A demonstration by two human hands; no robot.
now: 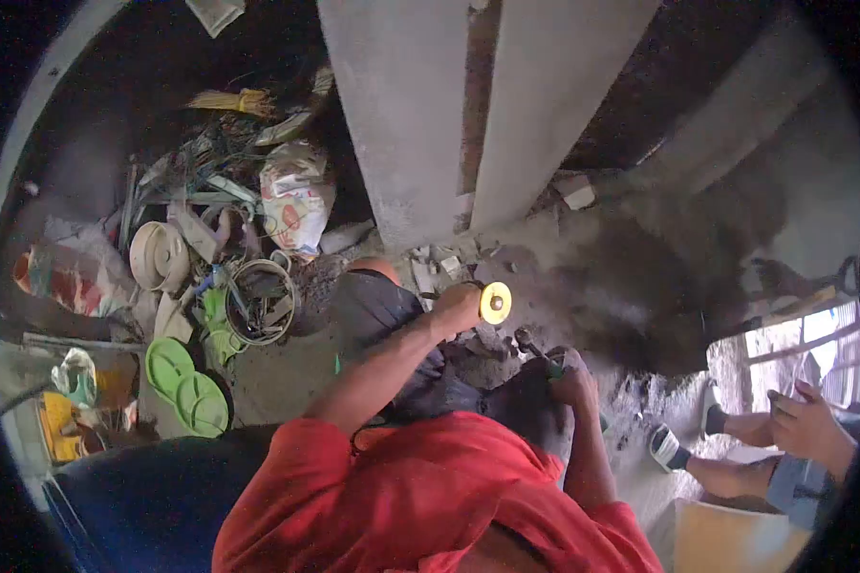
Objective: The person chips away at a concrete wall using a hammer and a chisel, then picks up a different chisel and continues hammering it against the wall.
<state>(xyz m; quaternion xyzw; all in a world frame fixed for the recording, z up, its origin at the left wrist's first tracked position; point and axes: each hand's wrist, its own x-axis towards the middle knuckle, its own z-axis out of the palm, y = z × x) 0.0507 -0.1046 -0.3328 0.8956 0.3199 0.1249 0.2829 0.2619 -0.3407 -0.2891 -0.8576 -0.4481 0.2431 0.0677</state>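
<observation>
My left hand [459, 309] is closed round a chisel [496, 303], which I see end-on: a round yellow guard with a metal striking end at its centre. The chisel's tip is hidden below the guard. My right hand [572, 378] grips a hammer [526, 341] by its handle, part of which looks green. The metal hammer head is low and apart from the chisel, a little to its right. Broken chunks of rubble [440, 263] lie on the ground just beyond my left hand.
A pale concrete pillar [406, 124] rises ahead. On the left are a round bucket [261, 302], green plastic lids [201, 404], a printed sack [297, 201] and tangled scrap. At right, another person's hand [812, 427] and legs show beside a bright opening.
</observation>
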